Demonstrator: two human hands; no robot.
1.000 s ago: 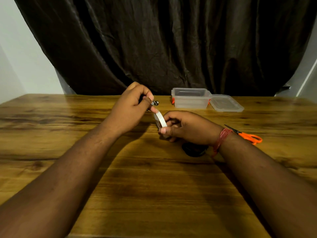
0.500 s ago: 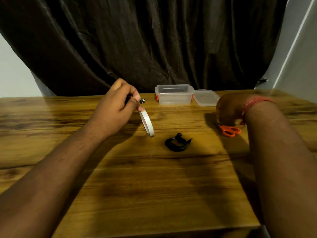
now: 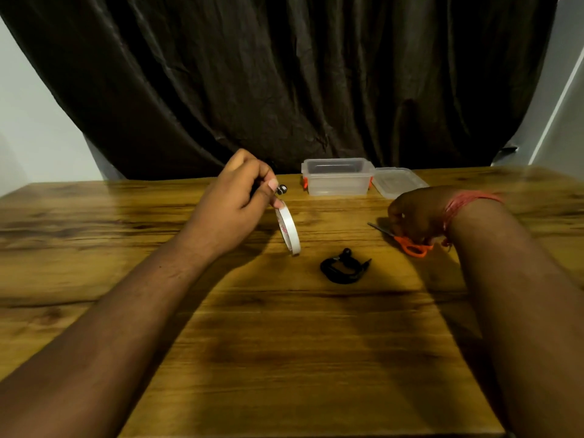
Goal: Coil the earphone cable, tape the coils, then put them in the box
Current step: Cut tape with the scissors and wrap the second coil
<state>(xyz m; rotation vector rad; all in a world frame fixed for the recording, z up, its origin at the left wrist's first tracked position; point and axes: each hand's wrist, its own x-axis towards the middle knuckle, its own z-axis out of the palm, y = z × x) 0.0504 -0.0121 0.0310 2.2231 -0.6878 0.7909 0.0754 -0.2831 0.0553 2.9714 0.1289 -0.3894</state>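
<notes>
In the head view the right hand (image 3: 417, 216) has left the tape roll (image 3: 288, 230) it was helping with a second ago and now curls over the orange scissors (image 3: 407, 243) on the surface (image 3: 284, 343), so cutting the tape looks like the step in hand. The left hand (image 3: 240, 200) pinches the earphone coil (image 3: 281, 189) with the roll dangling from it, while a second black coil (image 3: 344, 268) lies on the surface between the hands. At the far edge the clear box (image 3: 336, 177) stands open with nothing visible inside, its lid (image 3: 399, 181) just beside it.
</notes>
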